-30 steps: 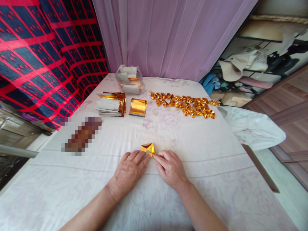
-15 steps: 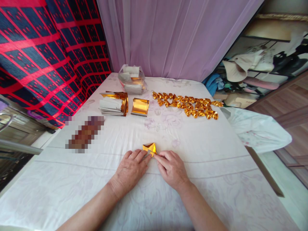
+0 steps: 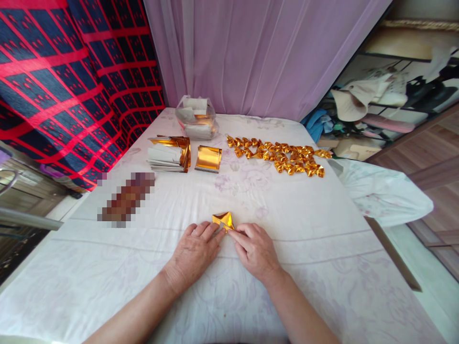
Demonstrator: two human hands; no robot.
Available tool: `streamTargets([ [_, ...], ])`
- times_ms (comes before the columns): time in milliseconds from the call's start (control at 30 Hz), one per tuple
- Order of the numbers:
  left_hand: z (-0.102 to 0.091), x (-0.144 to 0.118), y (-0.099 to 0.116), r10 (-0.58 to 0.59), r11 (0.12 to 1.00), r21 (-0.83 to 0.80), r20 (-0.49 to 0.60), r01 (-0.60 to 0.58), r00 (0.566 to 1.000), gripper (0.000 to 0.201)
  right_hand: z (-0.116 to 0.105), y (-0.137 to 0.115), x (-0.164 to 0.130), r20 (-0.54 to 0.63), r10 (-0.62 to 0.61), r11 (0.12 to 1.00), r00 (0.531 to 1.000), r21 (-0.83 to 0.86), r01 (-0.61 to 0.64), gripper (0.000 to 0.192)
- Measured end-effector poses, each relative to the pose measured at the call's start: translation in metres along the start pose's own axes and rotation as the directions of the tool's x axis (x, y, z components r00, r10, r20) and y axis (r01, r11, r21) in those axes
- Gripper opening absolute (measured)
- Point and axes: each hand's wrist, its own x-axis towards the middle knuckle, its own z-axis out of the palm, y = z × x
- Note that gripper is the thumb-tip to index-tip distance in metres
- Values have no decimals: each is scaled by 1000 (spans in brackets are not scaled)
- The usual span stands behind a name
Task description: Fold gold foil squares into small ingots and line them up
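Observation:
A partly folded sheet of gold foil paper lies on the tablecloth in front of me, with a small grey patch showing at its near side. My left hand presses its fingertips on the paper's near left edge, palm down. From the other side, my right hand has its fingers bent, and the index fingertip rests on the near right corner. Both sets of fingertips almost meet there and cover part of the near edge.
Folded gold foil pieces lie in rows at the back right. A small stack of gold sheets sits beside a larger stack of foil paper. Behind them stands a clear plastic bag of more paper. A blurred-out item lies left.

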Motion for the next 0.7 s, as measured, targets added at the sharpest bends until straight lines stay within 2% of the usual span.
streamTargets([
  [700,4,-3,-2,15,1000,-16,-40,-16,999,38,1,1,1,-2,-1,1000,1000,-18,1,31],
])
